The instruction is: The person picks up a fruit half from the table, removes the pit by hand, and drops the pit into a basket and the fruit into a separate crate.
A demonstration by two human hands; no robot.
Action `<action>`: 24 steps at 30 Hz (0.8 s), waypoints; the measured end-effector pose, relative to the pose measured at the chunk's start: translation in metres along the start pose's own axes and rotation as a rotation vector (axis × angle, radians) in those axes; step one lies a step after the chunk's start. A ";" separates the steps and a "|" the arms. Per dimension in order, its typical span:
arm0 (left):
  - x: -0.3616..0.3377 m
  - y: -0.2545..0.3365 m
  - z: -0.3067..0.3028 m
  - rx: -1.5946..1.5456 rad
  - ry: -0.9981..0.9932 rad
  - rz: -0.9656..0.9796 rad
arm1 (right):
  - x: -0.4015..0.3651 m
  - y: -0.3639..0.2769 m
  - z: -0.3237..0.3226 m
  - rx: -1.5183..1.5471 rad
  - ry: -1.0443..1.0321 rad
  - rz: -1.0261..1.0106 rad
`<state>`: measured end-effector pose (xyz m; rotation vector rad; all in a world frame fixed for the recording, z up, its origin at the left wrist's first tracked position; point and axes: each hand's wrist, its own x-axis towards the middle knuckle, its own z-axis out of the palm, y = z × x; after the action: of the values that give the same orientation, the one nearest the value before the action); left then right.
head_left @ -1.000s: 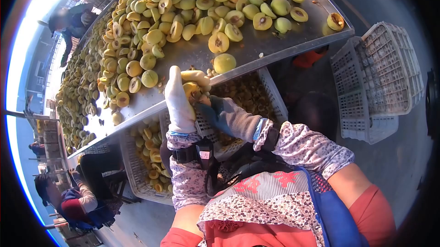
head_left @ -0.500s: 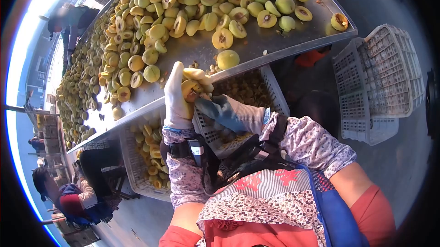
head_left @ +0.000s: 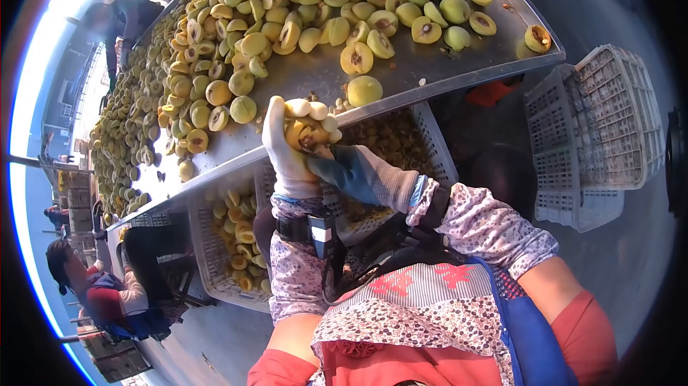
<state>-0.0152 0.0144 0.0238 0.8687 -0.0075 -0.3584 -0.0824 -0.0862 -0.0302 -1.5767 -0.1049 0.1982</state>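
Observation:
My left hand (head_left: pixel 285 148), in a white glove, holds a yellow stone fruit half (head_left: pixel 299 132) with its cut side toward me, the fingers curled over its far side. A brown pit area shows in its middle. My right hand (head_left: pixel 362 172), in a blue and grey glove, is closed with its fingertips at that pit area. Whether it grips a small tool cannot be seen. Both hands are just in front of the metal table (head_left: pixel 290 81) edge. Beyond them, many halved yellow-green fruits (head_left: pixel 308 17) are heaped on the table, and a whole-looking fruit (head_left: pixel 365 91) lies near its edge.
Under the table edge stand a crate (head_left: pixel 438 144) of brownish scraps and a crate (head_left: pixel 206 264) of fruit halves. Stacked white crates (head_left: pixel 620 121) are at the right. One person (head_left: pixel 107 296) sits at the left; another person (head_left: pixel 125 20) is at the table's far side.
My left hand has turned slightly, so the fruit half's cut face shows more. The right fingertips stay at its middle. The whole view has shifted a little.

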 end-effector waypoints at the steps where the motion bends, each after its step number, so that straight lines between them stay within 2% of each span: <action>1: -0.002 -0.001 0.000 0.001 0.002 0.000 | 0.003 0.011 0.004 -0.168 0.191 -0.242; 3: -0.005 -0.001 0.000 -0.033 0.095 0.036 | -0.003 -0.006 -0.005 -0.225 0.133 -0.189; 5: -0.012 -0.001 0.000 -0.059 0.083 0.061 | -0.006 -0.011 -0.008 -0.277 0.076 -0.138; 7: -0.015 0.002 -0.006 -0.087 0.073 0.090 | -0.007 -0.010 -0.008 -0.482 0.031 -0.136; 9: -0.005 0.011 -0.037 -0.445 -0.016 -0.015 | -0.015 -0.007 -0.014 -0.579 -0.038 -0.118; 10: 0.004 0.025 -0.064 -0.440 -0.038 0.002 | -0.020 -0.004 -0.014 -0.678 -0.107 -0.093; 11: 0.006 0.040 -0.080 -0.458 -0.146 0.096 | -0.020 0.006 -0.011 -0.780 -0.159 -0.011; 12: -0.005 0.055 -0.075 -0.336 -0.127 0.237 | -0.021 0.002 -0.015 -0.889 -0.194 0.156; 13: -0.008 0.070 -0.084 -0.205 -0.022 0.357 | -0.023 -0.002 -0.018 -0.993 -0.235 0.326; 14: -0.021 0.077 -0.077 0.265 0.340 0.604 | -0.021 -0.009 -0.024 -0.998 -0.242 0.382; 15: -0.028 0.082 -0.090 1.118 0.503 0.929 | -0.021 -0.018 -0.031 -0.996 -0.246 0.441; 16: -0.022 0.110 -0.111 0.508 0.746 0.564 | -0.031 -0.028 -0.032 -0.825 -0.032 0.287; 17: -0.021 0.118 -0.151 0.900 0.815 0.539 | -0.031 -0.031 -0.033 -0.827 -0.019 0.288; 19: -0.024 0.120 -0.122 1.174 0.995 0.390 | -0.029 -0.034 -0.031 -0.831 0.060 0.252; 21: -0.012 0.096 -0.086 1.190 0.679 0.649 | -0.030 -0.021 -0.031 -0.744 0.098 0.210; 22: 0.000 0.080 -0.072 0.983 0.419 0.597 | -0.028 -0.023 -0.031 -0.799 0.044 0.224; 23: 0.000 0.068 -0.028 1.001 0.288 0.368 | -0.027 -0.025 -0.032 -0.854 -0.013 0.238; 24: 0.020 0.044 -0.025 0.996 0.102 0.353 | -0.028 -0.029 -0.036 -0.887 -0.025 0.252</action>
<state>0.0207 0.0527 0.0381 1.8374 -0.2604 0.0537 -0.1014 -0.1261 0.0009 -2.4735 -0.0072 0.4034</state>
